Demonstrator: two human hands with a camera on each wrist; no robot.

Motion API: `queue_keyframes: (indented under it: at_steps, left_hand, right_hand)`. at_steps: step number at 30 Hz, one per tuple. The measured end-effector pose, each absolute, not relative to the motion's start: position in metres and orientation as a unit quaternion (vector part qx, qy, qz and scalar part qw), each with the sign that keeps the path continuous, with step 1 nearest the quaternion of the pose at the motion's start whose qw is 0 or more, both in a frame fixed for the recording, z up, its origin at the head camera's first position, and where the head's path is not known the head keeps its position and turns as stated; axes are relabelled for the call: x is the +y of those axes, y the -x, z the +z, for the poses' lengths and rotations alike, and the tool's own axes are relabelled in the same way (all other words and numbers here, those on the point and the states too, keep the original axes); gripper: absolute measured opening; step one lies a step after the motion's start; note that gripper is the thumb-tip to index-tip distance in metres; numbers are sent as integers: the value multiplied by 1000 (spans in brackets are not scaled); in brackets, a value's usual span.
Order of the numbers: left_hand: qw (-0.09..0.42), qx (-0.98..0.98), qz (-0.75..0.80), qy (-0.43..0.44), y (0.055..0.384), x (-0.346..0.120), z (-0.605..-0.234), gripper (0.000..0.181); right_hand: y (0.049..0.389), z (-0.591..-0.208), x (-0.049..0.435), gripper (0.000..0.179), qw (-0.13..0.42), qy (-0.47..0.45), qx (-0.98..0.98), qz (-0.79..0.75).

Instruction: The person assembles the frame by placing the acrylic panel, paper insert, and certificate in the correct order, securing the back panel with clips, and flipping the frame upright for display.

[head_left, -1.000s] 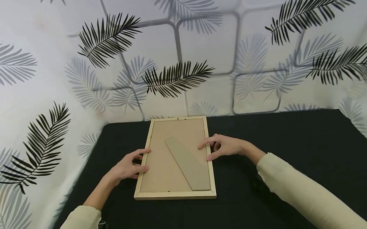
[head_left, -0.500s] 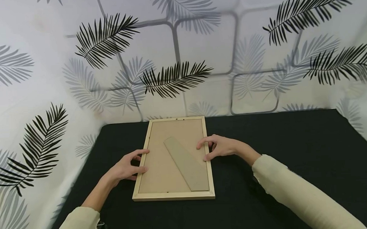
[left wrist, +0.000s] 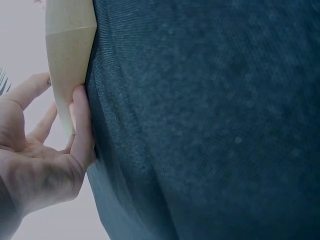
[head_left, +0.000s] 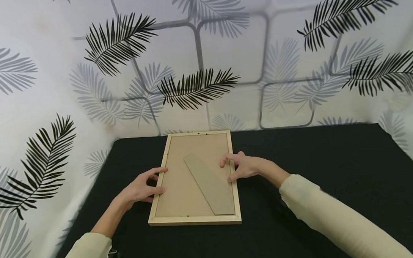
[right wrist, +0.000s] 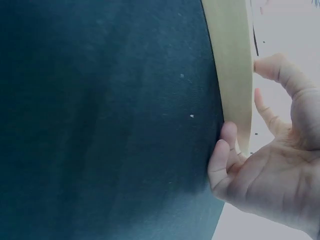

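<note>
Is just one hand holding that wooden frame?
No, the left hand grips one long side of the wooden frame and the right hand grips the other.

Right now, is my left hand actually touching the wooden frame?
Touching. The left wrist view shows it: your left hand straddles the wooden frame, one fingertip meeting its edge and another finger lying against the opposite side.

Shows pale yellow on the frame [head_left: 194,220], tan on its backing [head_left: 179,185], greyish-beige on its flap [head_left: 213,189], black on the tabletop [head_left: 313,155] under it, black-and-grey leaf print on the white backdrop [head_left: 238,48] behind it.
</note>
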State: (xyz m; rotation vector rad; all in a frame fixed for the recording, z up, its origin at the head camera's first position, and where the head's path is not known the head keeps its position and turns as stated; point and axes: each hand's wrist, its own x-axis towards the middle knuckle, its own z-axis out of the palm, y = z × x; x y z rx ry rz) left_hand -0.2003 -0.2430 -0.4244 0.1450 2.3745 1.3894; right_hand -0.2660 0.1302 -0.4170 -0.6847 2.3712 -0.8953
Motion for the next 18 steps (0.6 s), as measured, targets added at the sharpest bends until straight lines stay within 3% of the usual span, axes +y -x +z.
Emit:
queue_keyframes:
  at_steps: [7,14,18]
  left_hand:
    - [196,845,496,-45,200,-243,-425,68]
    - [191,847,494,-45,199,-242,-424,67]
    - [192,848,492,-42,198,-244,-423,67]
  right_hand:
    - [262,-427,143,41,223,313,840,-382]
    - [268,-445,166,70,168,307,814,-464]
    - [270,-448,168,77,165,300,810,-475]
